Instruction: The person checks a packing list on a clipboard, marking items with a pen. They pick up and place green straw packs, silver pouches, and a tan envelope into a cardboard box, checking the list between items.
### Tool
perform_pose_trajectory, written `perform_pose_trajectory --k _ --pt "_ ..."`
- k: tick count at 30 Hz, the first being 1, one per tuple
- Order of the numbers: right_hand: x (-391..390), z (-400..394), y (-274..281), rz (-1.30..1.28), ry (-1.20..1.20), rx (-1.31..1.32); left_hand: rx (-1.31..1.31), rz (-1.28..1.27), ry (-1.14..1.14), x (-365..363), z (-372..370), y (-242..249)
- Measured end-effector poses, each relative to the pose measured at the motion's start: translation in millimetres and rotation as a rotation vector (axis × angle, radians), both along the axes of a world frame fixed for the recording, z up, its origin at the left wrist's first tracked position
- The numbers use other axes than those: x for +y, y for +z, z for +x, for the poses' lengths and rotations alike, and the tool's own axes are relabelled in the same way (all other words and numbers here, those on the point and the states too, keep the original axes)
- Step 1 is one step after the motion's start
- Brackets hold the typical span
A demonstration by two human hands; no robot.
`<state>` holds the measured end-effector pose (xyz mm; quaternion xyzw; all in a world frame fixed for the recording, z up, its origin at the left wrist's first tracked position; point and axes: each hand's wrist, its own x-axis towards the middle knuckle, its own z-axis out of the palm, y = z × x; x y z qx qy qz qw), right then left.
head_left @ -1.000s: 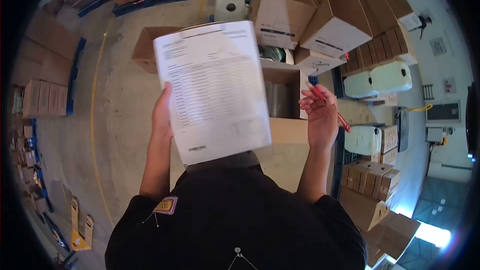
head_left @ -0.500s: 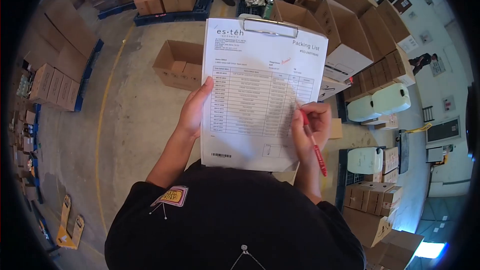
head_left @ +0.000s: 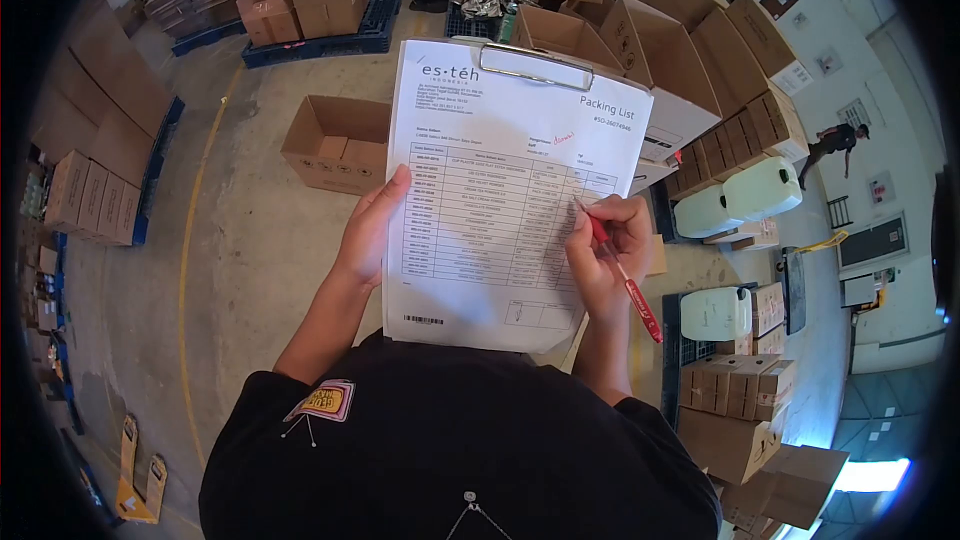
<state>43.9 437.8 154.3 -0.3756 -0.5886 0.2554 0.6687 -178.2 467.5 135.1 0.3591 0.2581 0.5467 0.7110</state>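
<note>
A clipboard (head_left: 536,66) with a metal clip is held up in front of my chest, bearing a printed packing list (head_left: 480,305) with a table and a barcode. My left hand (head_left: 368,225) grips its left edge, thumb on the front and the other fingers hidden behind. In my right hand (head_left: 612,245) a red pen (head_left: 641,310) is pinched, its tip at the right-hand columns of the table. A red handwritten mark shows near the top of the sheet.
An open cardboard box (head_left: 335,145) stands on the floor beyond the clipboard. Stacked cartons (head_left: 735,155) and white jerrycans (head_left: 762,190) line the right. Boxes on a blue pallet (head_left: 345,25) are at the back. A yellow pallet jack (head_left: 138,480) is lower left; a person (head_left: 835,148) is far right.
The view has shifted slightly, and the clipboard appears a little further left. My right hand's pen tip has moved left and up across the table rows. More of the far-right person shows.
</note>
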Motion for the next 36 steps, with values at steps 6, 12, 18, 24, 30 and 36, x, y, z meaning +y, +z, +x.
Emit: perform_pose_trajectory --k 6,12,18,24,30,36 --pt "6 -2 0 -0.004 -0.136 -0.115 -0.014 0.010 -0.007 4 0 0" --pt "12 1 -8 0.054 -0.241 -0.202 -0.030 0.019 -0.002 6 2 -3" --pt "10 -2 -7 0.052 -0.197 0.068 -0.069 0.028 0.001 8 3 -6" --pt "19 -2 -13 0.141 -0.263 -0.051 -0.040 0.033 -0.073 12 -7 -17" --pt "20 -26 -20 0.171 -0.104 -0.209 0.018 -0.146 0.086 10 -38 -33" --pt "15 -54 -46 -0.249 0.239 -0.332 0.236 -0.402 0.220 -1 -85 -92"
